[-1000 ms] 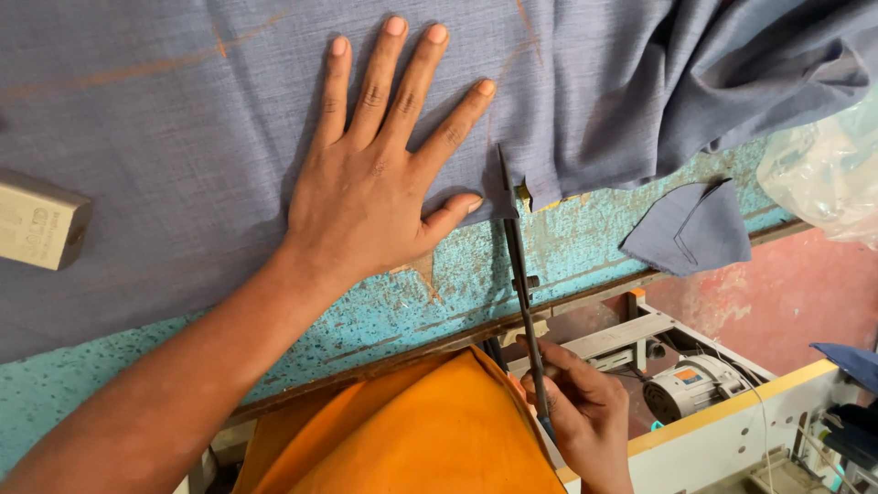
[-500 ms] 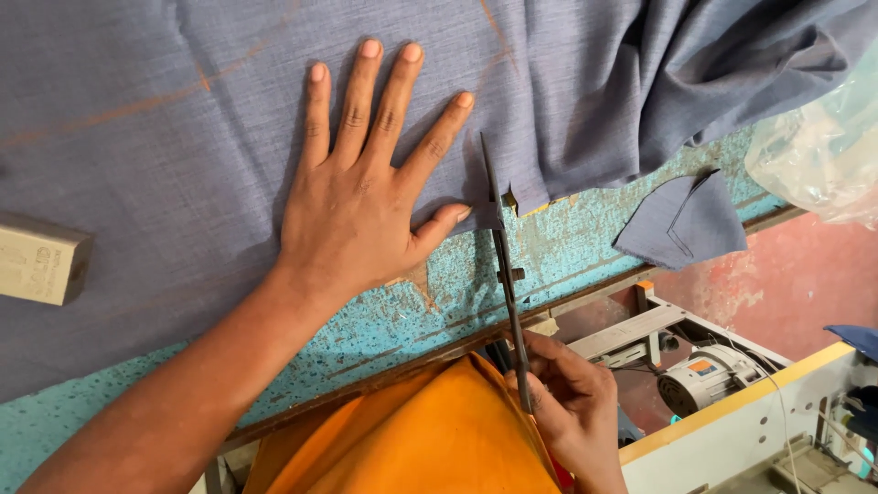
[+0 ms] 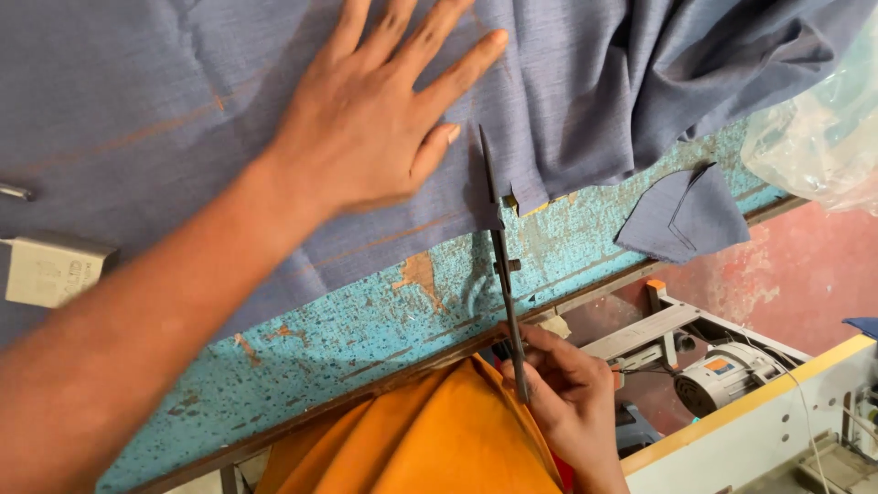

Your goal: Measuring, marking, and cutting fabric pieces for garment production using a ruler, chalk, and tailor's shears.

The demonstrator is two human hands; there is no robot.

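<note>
Left hand point(image 3: 370, 128) lies flat on the grey-blue cloth point(image 3: 183, 110), fingers spread, palm down, gripping nothing. Thumb tip sits just beside the scissor blades.

Right hand point(image 3: 572, 402) is below the bench's near edge, fingers closed around the handles of the long dark scissors point(image 3: 501, 265). The scissors run from that hand up across the near edge onto the bench top. Blade tips are in the cloth's lower edge, near the middle of the bench's near side. Blades look nearly together; can't tell exactly.

The cloth covers most of the bench point(image 3: 384, 311), bunched in folds toward the far right corner. A strip of worn turquoise bench surface shows along the near edge.

Small cut piece point(image 3: 681, 215) of the same fabric lies apart from the main cloth, at the near edge toward the right. Clear plastic bag point(image 3: 814, 137) at the right edge. Pale small box point(image 3: 50, 270) sits on the cloth at the left edge.

Orange garment point(image 3: 430, 439) below the near edge, beside the right hand. Sewing machine motor point(image 3: 722, 380) and a white table with yellow trim point(image 3: 777, 412) sit lower right, off the bench.
</note>
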